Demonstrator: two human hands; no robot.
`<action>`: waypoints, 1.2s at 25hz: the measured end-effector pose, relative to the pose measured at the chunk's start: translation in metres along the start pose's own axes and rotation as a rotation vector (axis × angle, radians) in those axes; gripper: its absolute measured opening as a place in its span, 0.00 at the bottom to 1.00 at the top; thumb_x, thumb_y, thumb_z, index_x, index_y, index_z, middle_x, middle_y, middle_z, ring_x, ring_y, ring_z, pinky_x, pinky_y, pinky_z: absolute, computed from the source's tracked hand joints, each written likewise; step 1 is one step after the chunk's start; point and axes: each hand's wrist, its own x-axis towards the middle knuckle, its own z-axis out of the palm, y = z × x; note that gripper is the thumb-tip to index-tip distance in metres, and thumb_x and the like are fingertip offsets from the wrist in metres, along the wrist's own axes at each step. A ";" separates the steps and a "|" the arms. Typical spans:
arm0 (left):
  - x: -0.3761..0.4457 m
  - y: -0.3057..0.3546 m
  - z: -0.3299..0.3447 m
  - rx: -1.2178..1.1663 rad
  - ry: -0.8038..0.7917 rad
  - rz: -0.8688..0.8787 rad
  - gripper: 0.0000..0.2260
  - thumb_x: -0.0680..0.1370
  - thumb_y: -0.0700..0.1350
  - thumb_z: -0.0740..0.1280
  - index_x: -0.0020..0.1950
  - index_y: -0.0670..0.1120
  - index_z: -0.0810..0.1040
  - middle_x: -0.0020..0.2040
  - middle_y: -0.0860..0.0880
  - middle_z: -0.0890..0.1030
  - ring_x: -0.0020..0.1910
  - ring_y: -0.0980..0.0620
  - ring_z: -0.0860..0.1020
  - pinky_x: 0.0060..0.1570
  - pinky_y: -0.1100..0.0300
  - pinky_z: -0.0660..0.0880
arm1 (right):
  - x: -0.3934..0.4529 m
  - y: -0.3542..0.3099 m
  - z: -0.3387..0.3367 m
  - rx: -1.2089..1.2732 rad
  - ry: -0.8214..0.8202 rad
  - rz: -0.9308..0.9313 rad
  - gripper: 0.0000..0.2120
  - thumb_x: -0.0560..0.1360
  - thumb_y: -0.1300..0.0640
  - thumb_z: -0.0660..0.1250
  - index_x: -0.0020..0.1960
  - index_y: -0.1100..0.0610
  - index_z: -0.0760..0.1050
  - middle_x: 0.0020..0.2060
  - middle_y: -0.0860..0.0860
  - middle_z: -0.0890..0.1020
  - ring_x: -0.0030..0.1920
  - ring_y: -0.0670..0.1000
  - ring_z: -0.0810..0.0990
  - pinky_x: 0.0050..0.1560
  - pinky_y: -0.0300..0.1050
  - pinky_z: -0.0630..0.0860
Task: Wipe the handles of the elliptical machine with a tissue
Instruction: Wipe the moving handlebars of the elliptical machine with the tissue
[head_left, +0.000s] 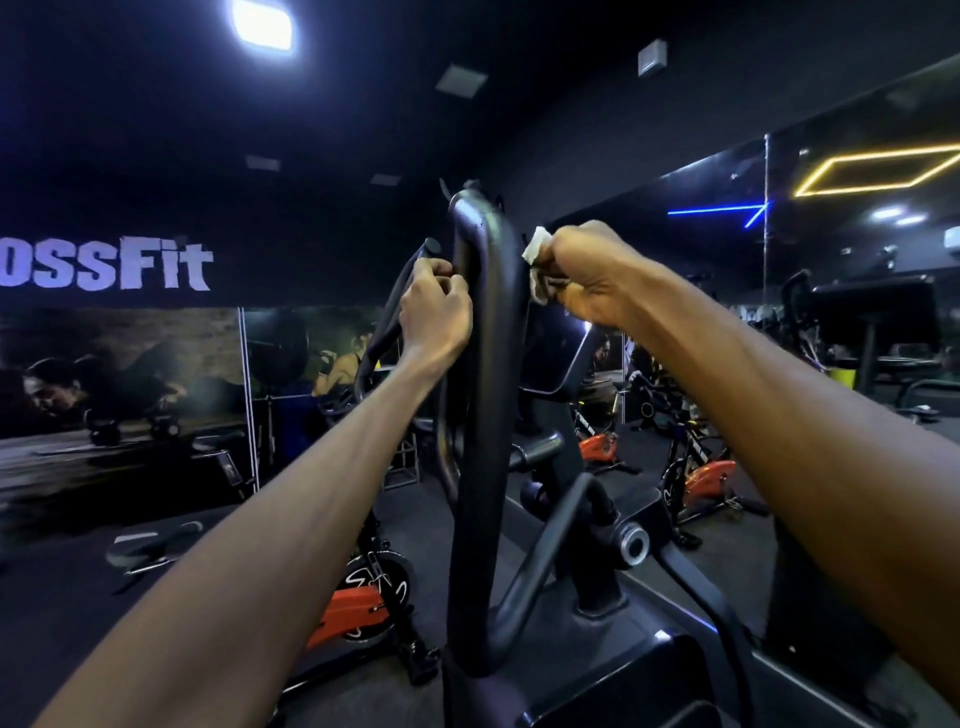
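Observation:
A tall black looped handle (480, 405) of the elliptical machine stands upright in the middle of the view. To its left a thinner curved black handle (382, 332) rises, and my left hand (434, 317) is closed around its upper part. My right hand (587, 278) is on the right side of the tall handle near its top, gripping a crumpled white tissue (537, 260). The tissue sits against a dark part just right of the tall handle; what it touches is hidden by my hand.
The elliptical's base and crank (631, 545) lie below. Orange-and-black spin bikes stand at the lower left (363, 608) and at the right (701, 478). A mirror wall (857, 312) runs along the right, and a mural wall with lettering (104, 265) along the left.

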 end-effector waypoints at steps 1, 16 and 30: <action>0.003 -0.001 0.000 -0.002 0.004 0.009 0.09 0.79 0.45 0.61 0.58 0.45 0.74 0.50 0.49 0.82 0.51 0.47 0.78 0.54 0.53 0.73 | 0.009 -0.004 0.004 -0.033 0.031 -0.012 0.10 0.73 0.72 0.62 0.36 0.61 0.72 0.28 0.55 0.70 0.23 0.49 0.69 0.24 0.38 0.65; 0.034 -0.014 0.008 -0.128 -0.045 0.153 0.02 0.80 0.43 0.60 0.50 0.45 0.69 0.40 0.51 0.77 0.39 0.50 0.75 0.41 0.57 0.66 | 0.005 -0.001 0.040 -0.867 0.217 -0.590 0.12 0.75 0.53 0.64 0.52 0.52 0.84 0.54 0.51 0.85 0.58 0.54 0.80 0.58 0.48 0.76; 0.029 -0.027 -0.008 -0.190 -0.248 0.219 0.10 0.79 0.42 0.60 0.60 0.43 0.68 0.50 0.46 0.79 0.50 0.45 0.78 0.53 0.50 0.74 | -0.030 0.048 0.060 -1.053 0.577 -0.787 0.17 0.79 0.57 0.61 0.64 0.61 0.78 0.54 0.60 0.83 0.60 0.60 0.79 0.54 0.51 0.76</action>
